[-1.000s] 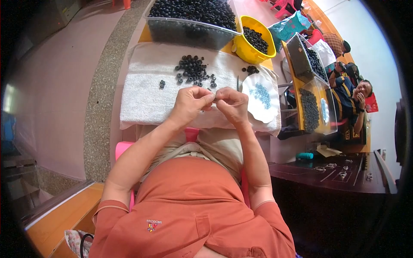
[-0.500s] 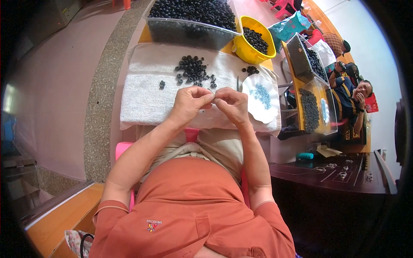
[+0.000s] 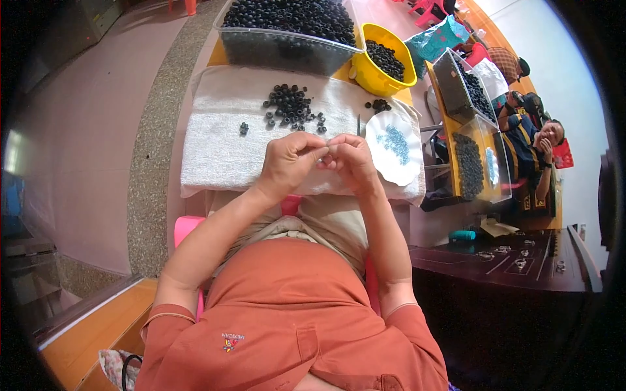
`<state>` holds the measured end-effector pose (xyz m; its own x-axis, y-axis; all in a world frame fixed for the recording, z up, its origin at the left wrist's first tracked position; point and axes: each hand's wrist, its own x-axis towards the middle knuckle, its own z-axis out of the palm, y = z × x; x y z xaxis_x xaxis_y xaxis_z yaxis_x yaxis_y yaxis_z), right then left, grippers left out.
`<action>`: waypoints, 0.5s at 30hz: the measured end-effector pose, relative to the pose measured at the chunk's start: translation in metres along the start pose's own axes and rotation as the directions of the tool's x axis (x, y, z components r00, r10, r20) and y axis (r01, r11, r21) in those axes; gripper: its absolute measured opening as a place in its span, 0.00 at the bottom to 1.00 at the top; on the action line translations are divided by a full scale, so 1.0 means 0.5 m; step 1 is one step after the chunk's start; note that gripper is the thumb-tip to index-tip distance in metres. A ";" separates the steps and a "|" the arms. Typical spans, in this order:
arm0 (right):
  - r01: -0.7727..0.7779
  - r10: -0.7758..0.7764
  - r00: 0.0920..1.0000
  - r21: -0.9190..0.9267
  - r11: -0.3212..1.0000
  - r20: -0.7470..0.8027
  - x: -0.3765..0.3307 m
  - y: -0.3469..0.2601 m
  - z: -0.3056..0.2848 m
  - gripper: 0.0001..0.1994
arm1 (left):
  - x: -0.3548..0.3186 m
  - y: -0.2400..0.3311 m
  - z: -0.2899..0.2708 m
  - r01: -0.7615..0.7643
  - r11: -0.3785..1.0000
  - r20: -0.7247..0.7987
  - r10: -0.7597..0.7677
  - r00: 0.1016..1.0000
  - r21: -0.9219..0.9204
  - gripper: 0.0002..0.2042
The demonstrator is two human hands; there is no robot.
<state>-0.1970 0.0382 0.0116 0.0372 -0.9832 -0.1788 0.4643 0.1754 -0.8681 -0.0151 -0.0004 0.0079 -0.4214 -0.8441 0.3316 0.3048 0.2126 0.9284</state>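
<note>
Pinching one small part between them, left hand (image 3: 290, 161) and right hand (image 3: 354, 159) meet over the white towel's (image 3: 215, 137) near edge. A slipped pinch could drop it among the black rings (image 3: 290, 107) farther back on that towel.

Rust-orange short-sleeved shirt, small chest emblem, khaki trousers, bare forearms
</note>
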 end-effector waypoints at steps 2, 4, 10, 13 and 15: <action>0.009 -0.009 1.000 0.029 1.000 -0.014 -0.002 0.003 0.004 0.05 | 0.000 0.012 0.004 -0.055 0.997 0.002 0.055 0.998 0.048 0.03; 0.019 -0.017 0.999 0.059 0.998 -0.028 -0.002 0.006 0.006 0.05 | -0.001 0.014 0.003 -0.111 0.989 0.006 0.111 0.994 0.095 0.01; 0.060 -0.064 0.998 0.196 0.979 0.017 0.000 0.017 0.010 0.04 | 0.000 0.004 0.000 -0.200 0.958 0.046 0.195 0.980 0.207 0.04; 0.083 -0.090 0.996 0.205 0.975 0.023 0.004 0.021 0.009 0.04 | 0.000 0.001 0.002 -0.220 0.954 0.048 0.214 0.976 0.206 0.04; 0.161 -0.162 0.987 0.104 0.981 -0.003 0.009 0.028 -0.005 0.05 | 0.000 0.001 0.005 -0.224 0.947 0.065 0.214 0.975 0.232 0.04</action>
<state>-0.1926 0.0363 -0.0028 -0.0413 -0.9985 -0.0372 0.5533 0.0082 -0.8330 -0.0168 0.0011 0.0087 -0.4009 -0.7450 0.5332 0.1845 0.5045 0.8435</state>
